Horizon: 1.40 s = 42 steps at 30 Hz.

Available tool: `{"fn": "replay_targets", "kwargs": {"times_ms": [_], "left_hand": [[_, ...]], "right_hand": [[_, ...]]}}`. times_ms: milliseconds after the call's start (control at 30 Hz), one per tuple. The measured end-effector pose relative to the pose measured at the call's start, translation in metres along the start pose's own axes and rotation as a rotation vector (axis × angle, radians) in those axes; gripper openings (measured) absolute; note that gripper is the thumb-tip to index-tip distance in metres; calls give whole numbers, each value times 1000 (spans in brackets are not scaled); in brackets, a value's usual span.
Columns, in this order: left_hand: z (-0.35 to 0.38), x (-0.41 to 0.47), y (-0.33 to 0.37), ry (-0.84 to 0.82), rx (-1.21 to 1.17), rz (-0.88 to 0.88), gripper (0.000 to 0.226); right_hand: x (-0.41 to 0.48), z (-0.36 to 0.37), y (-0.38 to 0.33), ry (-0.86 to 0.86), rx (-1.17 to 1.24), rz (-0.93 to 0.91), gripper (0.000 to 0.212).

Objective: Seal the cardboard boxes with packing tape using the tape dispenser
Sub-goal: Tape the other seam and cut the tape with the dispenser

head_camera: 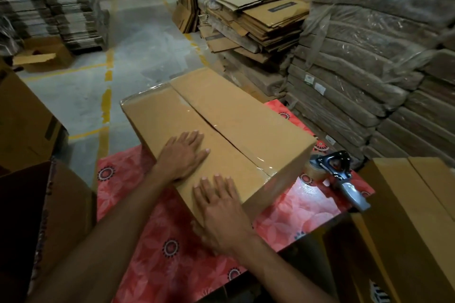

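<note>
While the cardboard box (246, 115) sits diagonally on the red-covered bench (172, 241), left hand (183, 152) lies flat mid-panel and right hand (219, 206) flat over the near edge, fingers straight on both. Clear tape (264, 166) runs along the centre seam and probably wraps the near end, but glare makes that unclear. Tape dispenser (337, 174) lies on the bench just right of the box, untouched.

I get one view only: a wide-angle head camera, facing forward and down, close above the box (221, 115) on the table (172, 241), with the floor (138, 39) beyond.
</note>
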<state>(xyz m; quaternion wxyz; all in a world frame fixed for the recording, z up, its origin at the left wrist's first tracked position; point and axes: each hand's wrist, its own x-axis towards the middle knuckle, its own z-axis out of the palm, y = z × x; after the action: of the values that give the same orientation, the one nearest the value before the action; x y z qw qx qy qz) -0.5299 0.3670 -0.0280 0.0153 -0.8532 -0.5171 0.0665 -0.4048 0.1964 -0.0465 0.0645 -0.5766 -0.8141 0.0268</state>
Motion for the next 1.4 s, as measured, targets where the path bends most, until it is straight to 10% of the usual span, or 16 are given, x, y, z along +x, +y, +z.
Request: {"fn": "replay_targets", "kwargs": {"times_ms": [367, 833, 1000, 1133, 1267, 1400], "left_hand": [[-19, -62, 42, 46, 198, -126, 67], [-34, -50, 153, 107, 153, -13, 50], [-12, -15, 173, -52, -170, 271, 94], [-11, 15, 186, -65, -102, 337, 107], [-15, 34, 199, -51, -69, 352, 105], [-17, 52, 216, -28, -67, 334, 104]], "right_hand": [[-44, -17, 112, -151, 134, -334, 72], [-100, -4, 216, 289, 202, 191, 75], [-69, -5, 243, 335, 324, 145, 66], [-86, 22, 283, 517, 674, 622, 49], [-116, 64, 334, 2, 319, 1061, 57], [-120, 95, 368, -176, 257, 1090, 59]]}}
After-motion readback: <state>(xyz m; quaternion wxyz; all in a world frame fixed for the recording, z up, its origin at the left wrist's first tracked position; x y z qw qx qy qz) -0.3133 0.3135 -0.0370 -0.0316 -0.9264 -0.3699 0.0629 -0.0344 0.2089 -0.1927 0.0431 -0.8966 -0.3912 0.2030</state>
